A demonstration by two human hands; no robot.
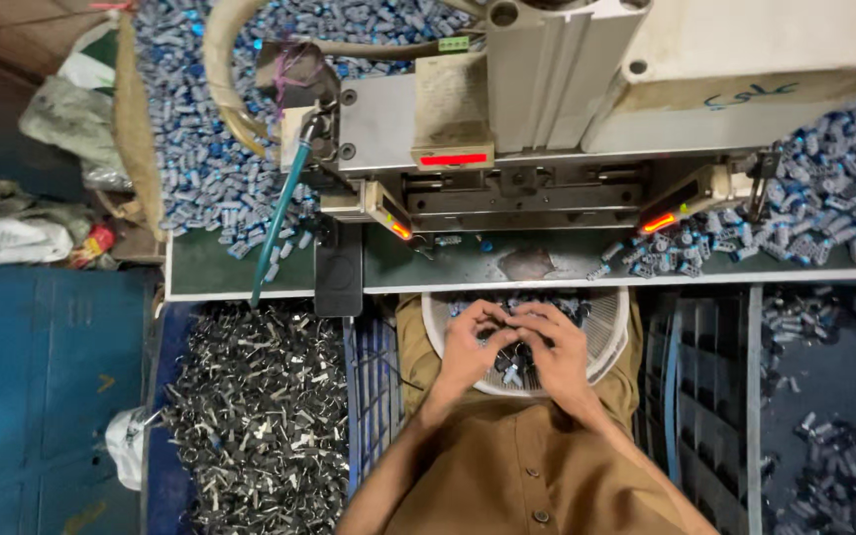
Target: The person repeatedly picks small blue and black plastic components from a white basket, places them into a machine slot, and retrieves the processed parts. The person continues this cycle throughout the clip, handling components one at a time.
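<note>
Hands [514, 347] over white basket [611, 347]

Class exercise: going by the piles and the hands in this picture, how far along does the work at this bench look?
Done, apparently: heaps of small blue-and-silver parts behind the grey press machine. In hand: left hand and right hand meet over small parts in the round white basket. Left: a large pile of loose silver metal pieces.

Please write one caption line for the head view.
Both hands work small parts over a white bowl below a press machine.
</note>
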